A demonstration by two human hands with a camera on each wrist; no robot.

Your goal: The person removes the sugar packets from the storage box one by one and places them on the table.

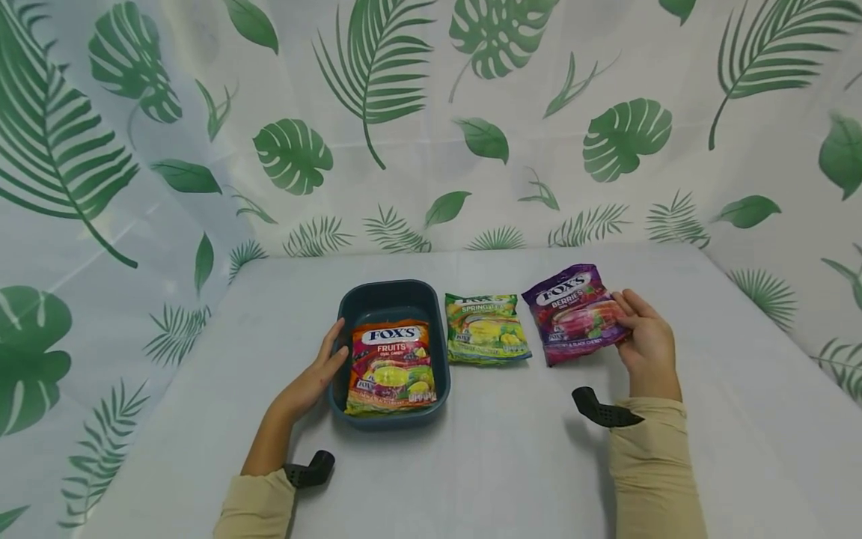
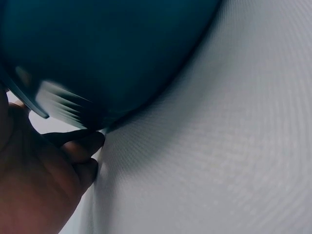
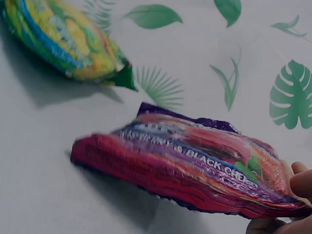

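In the head view, my left hand holds the left rim of a dark teal plastic bin. The left wrist view shows curled fingers against the bin's outer wall. Inside the bin lies a red and orange Fox's Fruits candy bag. My right hand pinches the right edge of a purple Fox's Berries candy bag. That bag is tilted, and in the right wrist view its lower left end is close to the table. Between bin and purple bag lies a green and yellow Fox's Springs candy bag.
A white cloth covers the table. Behind and at both sides hangs a white backdrop printed with green leaves. Black wrist-worn pieces stick out from both sleeves, the right one above the table.
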